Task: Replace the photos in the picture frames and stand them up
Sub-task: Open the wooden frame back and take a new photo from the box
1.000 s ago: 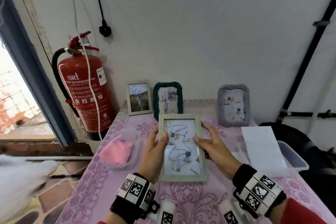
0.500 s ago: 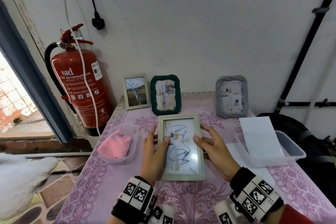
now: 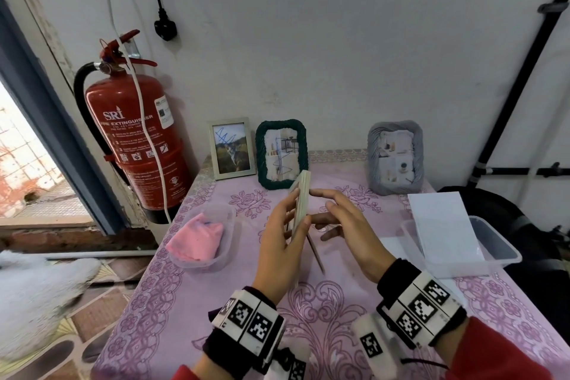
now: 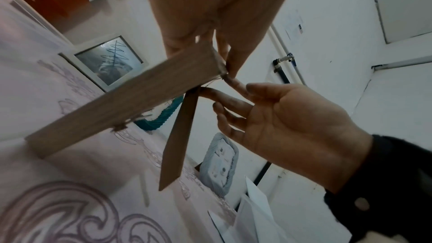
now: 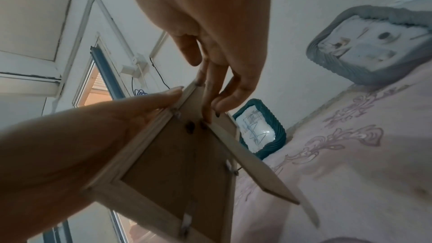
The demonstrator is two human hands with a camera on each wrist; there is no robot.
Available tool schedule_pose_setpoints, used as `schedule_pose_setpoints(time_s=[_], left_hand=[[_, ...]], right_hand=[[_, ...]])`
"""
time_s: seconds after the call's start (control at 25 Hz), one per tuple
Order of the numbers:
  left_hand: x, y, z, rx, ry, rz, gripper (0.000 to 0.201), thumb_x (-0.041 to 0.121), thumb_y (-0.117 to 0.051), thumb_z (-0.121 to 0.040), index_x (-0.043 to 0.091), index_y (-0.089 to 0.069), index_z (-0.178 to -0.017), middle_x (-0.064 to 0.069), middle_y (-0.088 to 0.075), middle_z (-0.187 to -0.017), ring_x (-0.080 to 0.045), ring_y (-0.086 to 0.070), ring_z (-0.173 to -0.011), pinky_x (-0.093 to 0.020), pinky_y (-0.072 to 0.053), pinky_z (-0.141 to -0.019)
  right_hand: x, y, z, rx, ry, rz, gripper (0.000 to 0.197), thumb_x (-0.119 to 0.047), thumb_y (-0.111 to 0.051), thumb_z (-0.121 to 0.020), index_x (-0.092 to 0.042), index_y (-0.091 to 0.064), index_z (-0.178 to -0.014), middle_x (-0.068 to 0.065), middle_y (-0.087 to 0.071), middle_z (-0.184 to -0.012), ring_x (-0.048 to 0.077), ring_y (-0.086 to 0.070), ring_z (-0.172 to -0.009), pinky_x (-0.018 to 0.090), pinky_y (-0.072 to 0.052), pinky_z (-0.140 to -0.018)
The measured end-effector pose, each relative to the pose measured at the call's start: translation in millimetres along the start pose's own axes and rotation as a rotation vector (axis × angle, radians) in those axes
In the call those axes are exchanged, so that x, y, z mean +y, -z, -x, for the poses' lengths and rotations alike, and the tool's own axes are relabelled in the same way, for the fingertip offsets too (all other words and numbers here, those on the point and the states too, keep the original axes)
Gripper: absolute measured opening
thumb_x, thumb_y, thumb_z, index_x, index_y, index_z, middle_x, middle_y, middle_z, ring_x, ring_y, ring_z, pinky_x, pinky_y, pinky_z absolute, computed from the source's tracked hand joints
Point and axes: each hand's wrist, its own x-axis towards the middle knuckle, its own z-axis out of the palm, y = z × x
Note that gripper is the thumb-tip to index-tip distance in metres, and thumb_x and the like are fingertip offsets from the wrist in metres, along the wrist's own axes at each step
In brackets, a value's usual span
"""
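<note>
A pale wooden picture frame (image 3: 301,197) is held upright and edge-on above the pink tablecloth (image 3: 324,302). My left hand (image 3: 282,234) grips it, thumb on the near edge and fingers along its front. The brown back (image 5: 177,163) faces right, and the stand flap (image 5: 252,162) hangs out from it. My right hand (image 3: 348,225) is behind the frame with straight fingers, whose tips touch the back at the top of the stand (image 4: 180,139). Three frames stand against the wall: a small pale one (image 3: 232,147), a green one (image 3: 282,154) and a grey one (image 3: 395,157).
A clear tub with a pink cloth (image 3: 200,237) sits left of my hands. Another clear tub (image 3: 493,244) holding white paper (image 3: 444,231) sits to the right. A red fire extinguisher (image 3: 135,139) hangs beside the table's far left corner.
The frame has turned from facing me to edge-on, with its back to the right. My right hand left the frame's right edge and went behind it. The stand now hangs out.
</note>
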Motion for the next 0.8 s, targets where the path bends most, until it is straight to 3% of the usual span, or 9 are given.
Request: schedule_pose_setpoints(time_s=[0.12, 0.24, 0.28, 0.36, 0.48, 0.52, 0.6, 0.68, 0.8], left_hand=[[0.7, 7.5, 0.1, 0.045, -0.026, 0.016, 0.040, 0.013, -0.048, -0.095, 0.020, -0.044, -0.134, 0.010, -0.059, -0.123, -0.010, -0.062, -0.104, -0.021, -0.050, -0.084], [2.8, 15.9, 0.1, 0.103, -0.043, 0.122, 0.035, 0.011, -0.044, -0.096, 0.017, -0.044, -0.131, 0.021, -0.065, -0.107, 0.001, -0.065, -0.089, -0.013, -0.051, -0.071], [3.7, 18.7, 0.4, 0.123, -0.049, 0.155, 0.035, 0.010, -0.043, -0.097, 0.015, -0.043, -0.131, 0.016, -0.065, -0.108, -0.001, -0.066, -0.089, -0.014, -0.052, -0.072], [5.0, 22.5, 0.9, 0.157, -0.057, 0.191, 0.036, 0.011, -0.042, -0.097, 0.013, -0.042, -0.133, -0.001, -0.062, -0.116, -0.012, -0.066, -0.098, -0.024, -0.055, -0.079], [-0.2, 23.7, 0.3, 0.204, -0.031, 0.268, 0.036, 0.010, -0.040, -0.097, 0.012, -0.042, -0.133, -0.010, -0.060, -0.122, -0.019, -0.062, -0.107, -0.029, -0.054, -0.086], [-3.6, 23.1, 0.6, 0.218, -0.012, 0.306, 0.036, 0.009, -0.040, -0.097, 0.012, -0.043, -0.133, -0.011, -0.060, -0.122, -0.020, -0.062, -0.108, -0.029, -0.053, -0.087], [-11.1, 21.3, 2.2, 0.233, 0.051, 0.367, 0.034, 0.010, -0.040, -0.098, 0.014, -0.045, -0.131, -0.009, -0.063, -0.119, -0.018, -0.063, -0.107, -0.032, -0.053, -0.087], [-20.3, 20.5, 4.1, 0.241, 0.117, 0.359, 0.031, 0.011, -0.041, -0.098, 0.019, -0.051, -0.127, 0.001, -0.067, -0.110, -0.009, -0.066, -0.097, -0.026, -0.054, -0.078], [-34.4, 24.3, 5.2, 0.225, 0.174, 0.249, 0.030, 0.010, -0.043, -0.097, 0.019, -0.057, -0.123, 0.005, -0.066, -0.105, 0.001, -0.065, -0.086, -0.016, -0.052, -0.068]], right_hand=[[-1.3, -1.1, -1.3, -0.040, 0.014, 0.054, 0.032, -0.018, -0.035, -0.100, -0.035, -0.057, -0.115, -0.003, -0.075, -0.095, 0.007, -0.064, -0.099, 0.028, -0.043, -0.086], [6.0, -1.5, -3.2, 0.033, 0.036, 0.080, 0.029, -0.013, -0.050, -0.095, -0.033, -0.058, -0.115, 0.003, -0.064, -0.113, 0.015, -0.057, -0.107, 0.032, -0.043, -0.093], [10.2, 0.1, -4.1, 0.074, 0.027, 0.107, 0.031, -0.017, -0.056, -0.092, -0.033, -0.056, -0.119, 0.004, -0.056, -0.122, 0.018, -0.052, -0.112, 0.032, -0.043, -0.095], [17.0, 4.2, -4.3, 0.108, -0.048, 0.093, 0.052, -0.032, -0.065, -0.084, -0.035, -0.045, -0.132, 0.000, -0.043, -0.131, 0.017, -0.046, -0.119, 0.029, -0.043, -0.095], [25.8, 7.6, -6.5, 0.060, -0.177, -0.091, 0.082, -0.047, -0.070, -0.068, -0.036, -0.033, -0.140, 0.005, -0.048, -0.131, 0.019, -0.053, -0.118, 0.035, -0.048, -0.098], [28.5, 7.8, -7.1, 0.058, -0.184, -0.125, 0.085, -0.046, -0.071, -0.066, -0.034, -0.032, -0.140, 0.007, -0.052, -0.128, 0.019, -0.056, -0.114, 0.034, -0.051, -0.096], [33.3, 7.8, -7.8, 0.099, -0.146, -0.102, 0.082, -0.036, -0.076, -0.069, -0.031, -0.035, -0.139, 0.008, -0.057, -0.117, 0.016, -0.061, -0.099, 0.021, -0.055, -0.078], [38.7, 9.5, -7.5, 0.155, -0.105, -0.037, 0.077, -0.027, -0.080, -0.069, -0.029, -0.040, -0.135, 0.010, -0.058, -0.108, 0.014, -0.061, -0.086, 0.013, -0.050, -0.065], [44.5, 13.6, -2.2, 0.195, -0.084, 0.060, 0.075, -0.026, -0.084, -0.064, -0.030, -0.045, -0.128, 0.006, -0.060, -0.100, 0.013, -0.059, -0.081, 0.016, -0.049, -0.065]])
